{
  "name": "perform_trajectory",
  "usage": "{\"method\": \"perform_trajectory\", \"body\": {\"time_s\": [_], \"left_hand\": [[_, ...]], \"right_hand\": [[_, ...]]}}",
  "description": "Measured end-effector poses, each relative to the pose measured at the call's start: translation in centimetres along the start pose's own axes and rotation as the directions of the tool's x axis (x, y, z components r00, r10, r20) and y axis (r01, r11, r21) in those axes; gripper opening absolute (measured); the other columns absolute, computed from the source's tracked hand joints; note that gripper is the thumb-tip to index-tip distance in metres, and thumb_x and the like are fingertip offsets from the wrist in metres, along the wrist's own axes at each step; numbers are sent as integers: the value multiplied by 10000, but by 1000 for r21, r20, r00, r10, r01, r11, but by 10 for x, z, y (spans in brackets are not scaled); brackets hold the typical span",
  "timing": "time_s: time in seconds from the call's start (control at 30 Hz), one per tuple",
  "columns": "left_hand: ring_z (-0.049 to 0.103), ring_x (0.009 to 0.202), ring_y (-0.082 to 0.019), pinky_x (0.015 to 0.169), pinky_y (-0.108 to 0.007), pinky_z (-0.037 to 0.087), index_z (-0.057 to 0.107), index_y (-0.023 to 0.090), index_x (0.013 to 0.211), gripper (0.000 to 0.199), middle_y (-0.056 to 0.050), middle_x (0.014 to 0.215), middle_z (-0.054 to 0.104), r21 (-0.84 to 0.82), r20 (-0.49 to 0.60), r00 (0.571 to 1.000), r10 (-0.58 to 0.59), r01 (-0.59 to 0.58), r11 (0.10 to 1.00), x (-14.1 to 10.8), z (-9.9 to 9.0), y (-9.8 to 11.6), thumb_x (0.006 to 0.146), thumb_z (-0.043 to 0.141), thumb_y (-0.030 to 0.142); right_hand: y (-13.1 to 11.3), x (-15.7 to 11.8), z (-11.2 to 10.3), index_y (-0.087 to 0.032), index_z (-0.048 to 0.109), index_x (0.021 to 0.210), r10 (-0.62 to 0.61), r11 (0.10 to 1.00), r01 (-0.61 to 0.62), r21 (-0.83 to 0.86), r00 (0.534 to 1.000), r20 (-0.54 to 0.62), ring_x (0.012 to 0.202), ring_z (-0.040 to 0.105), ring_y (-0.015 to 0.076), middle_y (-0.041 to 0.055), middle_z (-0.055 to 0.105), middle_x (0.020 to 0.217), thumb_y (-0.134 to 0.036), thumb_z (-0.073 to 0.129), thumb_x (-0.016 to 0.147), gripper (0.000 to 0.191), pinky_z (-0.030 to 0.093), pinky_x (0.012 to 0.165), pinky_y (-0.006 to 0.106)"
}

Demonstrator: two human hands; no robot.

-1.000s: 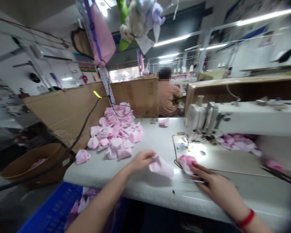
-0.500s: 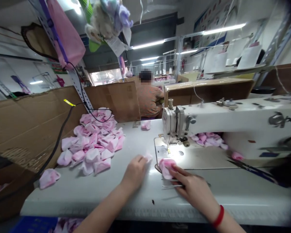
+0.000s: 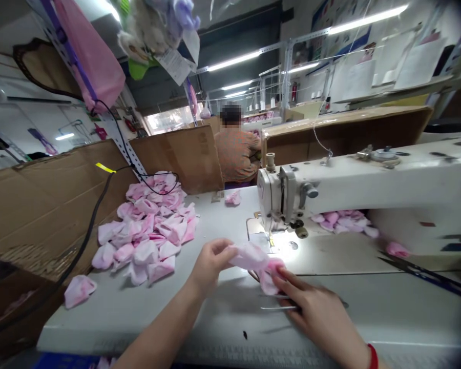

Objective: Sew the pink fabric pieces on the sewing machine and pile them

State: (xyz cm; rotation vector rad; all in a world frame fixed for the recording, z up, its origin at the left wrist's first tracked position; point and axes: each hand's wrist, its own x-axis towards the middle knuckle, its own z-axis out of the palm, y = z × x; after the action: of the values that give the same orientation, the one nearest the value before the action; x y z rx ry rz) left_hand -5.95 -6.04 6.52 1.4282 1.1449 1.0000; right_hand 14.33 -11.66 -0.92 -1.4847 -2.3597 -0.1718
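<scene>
My left hand [image 3: 214,262] pinches a pale pink fabric piece [image 3: 249,255] between thumb and fingers, just left of the needle area. My right hand [image 3: 317,302] is closed on a pink fabric piece [image 3: 269,281], which meets or overlaps the pale one. Two thin metal prongs, apparently tweezers [image 3: 276,308], stick out from under the right fingers; the rest is hidden by the hand. Right behind both pieces stands the white sewing machine [image 3: 353,184], its lit presser foot [image 3: 271,239] with no cloth under it.
A heap of pink fabric pieces [image 3: 149,230] lies on the left of the table [image 3: 215,318]. Scissors [image 3: 426,274] rest at the right. More pieces [image 3: 343,221] lie behind the machine arm. Cardboard walls [image 3: 176,159] edge the table; a person [image 3: 236,148] sits beyond.
My left hand has brought its pale piece right and up against the pink piece in my right hand. The view has shifted slightly.
</scene>
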Motion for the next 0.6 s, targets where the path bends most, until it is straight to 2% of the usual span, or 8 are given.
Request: {"method": "perform_trajectory", "body": {"time_s": [0.13,0.27,0.37,0.43,0.5,0.6], "left_hand": [[491,570,-77,517,-164,399,539,119,680,140,7,640,535,-52,-36,999,3,-5,999,2,2,-2,611,626,205],[545,737,-132,610,-201,440,581,144,859,311,-35,858,588,-63,82,996,-16,21,998,-1,3,-4,558,650,108],[552,818,-160,635,-217,457,605,155,843,292,-37,879,606,-1,46,998,49,-49,999,-2,1,-6,575,565,45],[563,784,-158,615,-220,465,619,142,771,204,-41,819,614,119,34,992,121,-125,985,-1,-1,-8,612,528,53],[572,691,-133,565,-205,467,616,125,689,136,-44,747,606,363,79,966,245,-257,896,3,-4,-9,668,494,68],[560,627,-113,536,-203,462,592,120,629,156,-43,714,585,669,156,896,416,-406,623,17,-14,-7,720,470,84]], "right_hand": [[1,1,1,-283,454,1163,-7,1000,7,-15,1000,3,583,594,166,-2,482,1180,-194,438,733,439,506,499,336],[2,2,1,-265,453,1171,-24,1000,23,-7,1000,-10,595,594,165,29,492,1171,-180,443,717,462,505,504,320],[2,2,1,-252,462,1168,-31,999,31,-10,999,-20,578,592,160,40,489,1172,-176,431,716,460,505,493,312],[2,1,1,-261,460,1170,-27,999,26,-20,999,-31,564,587,156,29,486,1174,-184,419,726,453,505,482,315],[2,1,3,-271,467,1162,-24,999,23,-34,999,-47,542,581,150,16,486,1172,-187,416,726,448,502,465,316],[3,0,5,-267,486,1142,-40,998,37,-42,997,-73,530,581,147,1,488,1167,-182,436,706,446,502,456,308]]}}
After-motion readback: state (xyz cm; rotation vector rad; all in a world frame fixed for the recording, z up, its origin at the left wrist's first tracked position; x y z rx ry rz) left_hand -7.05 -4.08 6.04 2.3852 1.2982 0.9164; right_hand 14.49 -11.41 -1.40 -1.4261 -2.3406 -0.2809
